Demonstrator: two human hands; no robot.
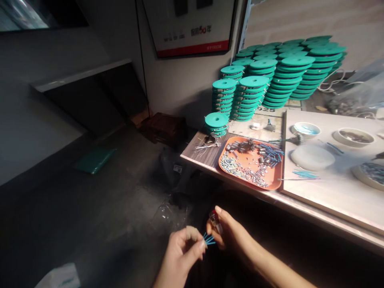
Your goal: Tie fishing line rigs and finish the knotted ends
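Observation:
In front of the table edge, my left hand (pixel 186 249) pinches a small fan of thin blue tubes (pixel 209 239) between thumb and forefinger. One of its fingers has a pale wrap on it. Just to the right, my right hand (pixel 229 230) is closed around a small lighter (pixel 216 223) with a red top, held close to the tubes. No flame can be made out. Above the hands on the table lies an orange tray (pixel 274 185) with small metal parts, yellowish pieces, dark cylinders and blue-striped pieces.
Tall stacks of green spools (pixel 253 82) stand along the back of the table. A pale board (pixel 324 192) to the right carries several bowls, a white disc (pixel 312 157) and loose blue tubes (pixel 305 174). Wire ends (pixel 207 145) lie near the left corner. A green packet (pixel 95 160) rests on the floor.

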